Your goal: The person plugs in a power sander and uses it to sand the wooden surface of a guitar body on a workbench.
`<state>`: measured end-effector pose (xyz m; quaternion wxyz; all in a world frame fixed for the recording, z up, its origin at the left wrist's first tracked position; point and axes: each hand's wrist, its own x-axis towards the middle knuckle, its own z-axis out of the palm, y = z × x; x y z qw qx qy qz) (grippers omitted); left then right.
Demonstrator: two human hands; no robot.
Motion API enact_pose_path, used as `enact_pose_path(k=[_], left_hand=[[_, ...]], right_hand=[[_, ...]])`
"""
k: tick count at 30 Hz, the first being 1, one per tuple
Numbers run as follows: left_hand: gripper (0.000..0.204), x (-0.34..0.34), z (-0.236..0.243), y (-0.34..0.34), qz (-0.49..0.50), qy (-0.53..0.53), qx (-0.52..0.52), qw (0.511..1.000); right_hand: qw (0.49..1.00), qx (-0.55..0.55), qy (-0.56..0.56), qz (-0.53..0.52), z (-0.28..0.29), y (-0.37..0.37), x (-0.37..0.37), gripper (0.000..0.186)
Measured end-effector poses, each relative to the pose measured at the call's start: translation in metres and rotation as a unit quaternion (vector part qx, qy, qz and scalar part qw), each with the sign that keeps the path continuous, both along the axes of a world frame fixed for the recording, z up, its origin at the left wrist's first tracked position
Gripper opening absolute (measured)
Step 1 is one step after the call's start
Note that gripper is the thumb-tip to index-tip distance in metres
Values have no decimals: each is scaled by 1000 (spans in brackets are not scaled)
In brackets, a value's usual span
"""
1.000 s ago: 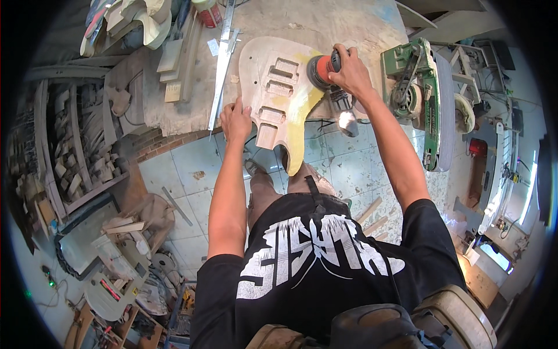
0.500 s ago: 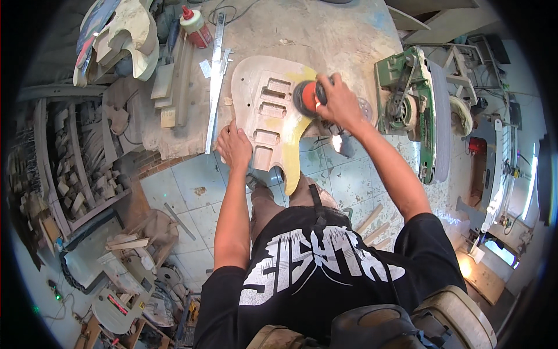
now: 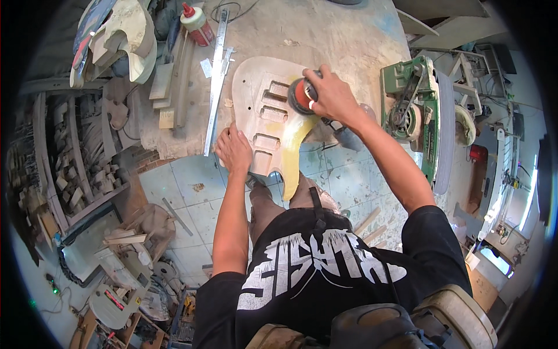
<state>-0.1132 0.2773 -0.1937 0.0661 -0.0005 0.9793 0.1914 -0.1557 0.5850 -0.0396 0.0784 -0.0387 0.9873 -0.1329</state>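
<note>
A pale wooden electric guitar body lies flat at the near edge of the workbench, its routed pockets facing up and yellowish patches along its right side. My left hand grips its lower left edge, with the fingers over the wood. The red and black power sander is in my right hand, fingers wrapped round its top. Its round pad sits on the upper right of the body, beside the pockets. My palm hides part of the tool.
A metal ruler lies left of the body, near wood strips and a red-capped glue bottle. The green belt sander stands to the right. More carved bodies hang over the bench's far left. Tiled floor shows below.
My right hand has slid the sander slightly left and up across the body, toward the pockets. My left hand stays on the lower left edge.
</note>
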Motion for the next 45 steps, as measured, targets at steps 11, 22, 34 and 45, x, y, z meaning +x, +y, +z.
enact_pose_path(k=[11,22,34,45], left_hand=[[46,-7,5,11,-11,-40,41,998],[47,-9,5,6,-11,-58,14,998],[49,-6,5,-8,-9,-66,44,997],[48,-6,-3,0,-18,-44,23,999]], right_hand=[[992,-18,3,-126,-8,66,-28,74],[994,-15,20,-108,-2,54,-34,69],[999,-29,21,-7,-6,8,-16,73],[990,-27,18,-140,-10,70,-11,73]])
